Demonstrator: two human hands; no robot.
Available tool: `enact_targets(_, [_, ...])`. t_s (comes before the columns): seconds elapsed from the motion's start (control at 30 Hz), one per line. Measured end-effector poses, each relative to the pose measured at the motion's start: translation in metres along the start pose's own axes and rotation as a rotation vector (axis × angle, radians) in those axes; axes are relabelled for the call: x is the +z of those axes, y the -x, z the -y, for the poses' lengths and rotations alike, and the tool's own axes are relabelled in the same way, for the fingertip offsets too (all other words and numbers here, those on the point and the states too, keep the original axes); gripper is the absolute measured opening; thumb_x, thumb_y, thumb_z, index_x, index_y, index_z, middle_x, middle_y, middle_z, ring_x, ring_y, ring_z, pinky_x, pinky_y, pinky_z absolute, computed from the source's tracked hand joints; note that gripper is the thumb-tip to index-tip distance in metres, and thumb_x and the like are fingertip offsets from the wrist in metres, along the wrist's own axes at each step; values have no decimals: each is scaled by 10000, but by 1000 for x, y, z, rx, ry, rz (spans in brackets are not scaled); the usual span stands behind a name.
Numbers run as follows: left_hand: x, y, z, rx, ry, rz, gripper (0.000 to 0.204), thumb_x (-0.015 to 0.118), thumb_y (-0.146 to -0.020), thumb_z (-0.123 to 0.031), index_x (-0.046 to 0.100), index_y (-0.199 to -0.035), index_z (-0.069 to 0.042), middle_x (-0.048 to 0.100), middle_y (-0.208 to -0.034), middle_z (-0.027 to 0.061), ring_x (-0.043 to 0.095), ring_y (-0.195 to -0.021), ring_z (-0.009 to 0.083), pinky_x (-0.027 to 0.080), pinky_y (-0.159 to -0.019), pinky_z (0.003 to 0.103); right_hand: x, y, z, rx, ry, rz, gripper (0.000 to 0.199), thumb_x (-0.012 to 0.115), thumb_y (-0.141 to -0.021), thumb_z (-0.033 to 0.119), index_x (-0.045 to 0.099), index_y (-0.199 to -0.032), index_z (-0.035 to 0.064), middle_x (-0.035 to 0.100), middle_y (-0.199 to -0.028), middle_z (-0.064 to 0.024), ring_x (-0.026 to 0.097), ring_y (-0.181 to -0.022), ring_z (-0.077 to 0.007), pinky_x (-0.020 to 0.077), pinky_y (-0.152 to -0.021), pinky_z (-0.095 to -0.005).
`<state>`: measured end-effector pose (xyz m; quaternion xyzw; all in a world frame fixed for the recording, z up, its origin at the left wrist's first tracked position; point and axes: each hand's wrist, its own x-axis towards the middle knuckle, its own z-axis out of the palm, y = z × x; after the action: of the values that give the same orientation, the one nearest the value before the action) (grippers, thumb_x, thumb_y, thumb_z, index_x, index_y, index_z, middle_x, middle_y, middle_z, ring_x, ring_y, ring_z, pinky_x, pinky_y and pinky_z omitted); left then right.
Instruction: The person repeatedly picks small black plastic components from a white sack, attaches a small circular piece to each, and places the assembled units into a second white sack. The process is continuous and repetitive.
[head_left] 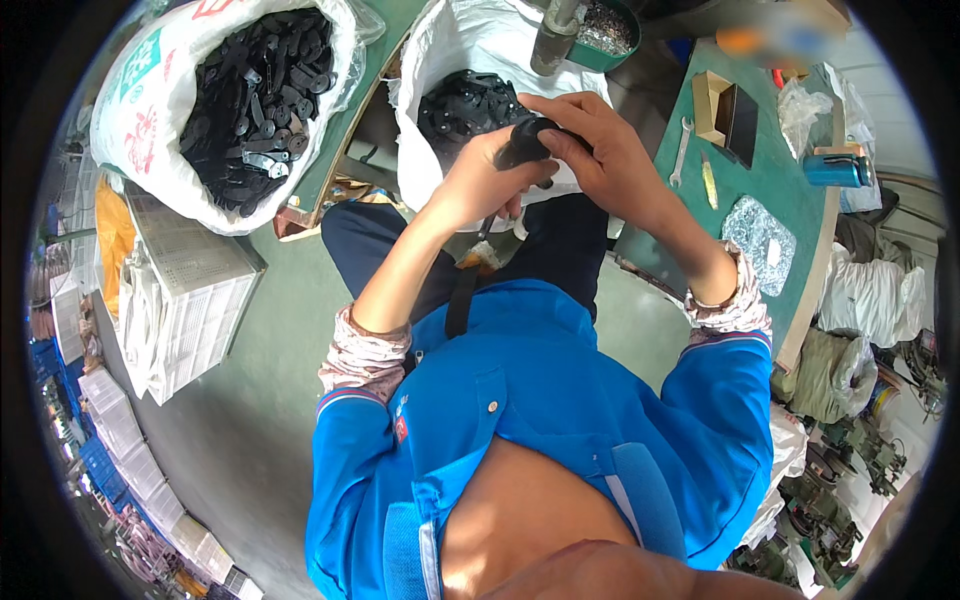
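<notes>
Both hands are up in front of the chest, over the lap, working one small black part (527,143). The left hand (480,180) is clenched around its lower end, and the right hand (598,150) comes over the top with its fingers (556,140) pinching the upper edge. So the part sits between the two hands, just above the open white sack (440,60) of similar black pieces. It looks like a stiff, moulded or stamped piece, rigid and not fragile, light enough for a fingertip hold. Its smooth dark surface could slip, so gripping by the edges with the palm behind it seems the sound way. A second sack (150,110), fuller, stands off to the left, and a spanner (681,150) lies on the green table (780,180) at right.
</notes>
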<state>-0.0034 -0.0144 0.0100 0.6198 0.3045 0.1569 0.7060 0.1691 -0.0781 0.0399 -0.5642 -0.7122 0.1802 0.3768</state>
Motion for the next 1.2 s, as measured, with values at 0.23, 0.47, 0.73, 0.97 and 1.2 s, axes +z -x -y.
enact_targets(0.23, [0, -6, 0, -47, 301, 56, 208, 692, -848, -150, 569, -967, -32, 540, -617, 11, 540, -453, 100, 387, -393, 218, -32, -20, -9, 297, -313, 91, 269, 630, -892, 169, 657, -1154, 115, 673, -988, -72, 646, -729, -154, 509, -627, -268])
enact_targets(0.47, [-15, 3, 4, 92, 881, 122, 605, 579, -832, 39, 368, -1391, -58, 567, -991, 101, 593, -876, 213, 475, -820, 294, -83, -108, -11, 379, -728, -302, 259, 559, -925, 62, 571, -1160, -46, 657, -804, -108, 569, -541, -126, 477, -522, -236])
enact_targets(0.73, [-16, -4, 13, 238, 725, -141, 589, 621, -820, 105, 428, -1353, -52, 626, -1101, 123, 653, -993, 246, 566, -860, 360, -75, -123, -21, 553, -677, -82, 197, 559, -930, 115, 599, -1026, -52, 641, -742, -66, 549, -489, -93, 395, -394, -210])
enact_targets(0.97, [-5, -14, 15, 225, 630, -211, 460, 664, -784, 101, 523, -1199, -38, 656, -923, 39, 658, -779, 137, 556, -675, 257, -1, -19, -23, 412, -409, 191, 398, 517, -976, 357, 573, -1201, 34, 653, -998, -57, 606, -855, -130, 500, -775, -300])
enact_targets(1.2, [6, -12, 8, 185, 560, -171, 438, 652, -799, 96, 527, -1206, -8, 681, -901, 100, 681, -778, 173, 549, -669, 272, -23, -22, -15, 210, -108, -62, 338, 485, -982, 328, 619, -1118, 50, 661, -904, -149, 642, -892, -258, 473, -784, -360])
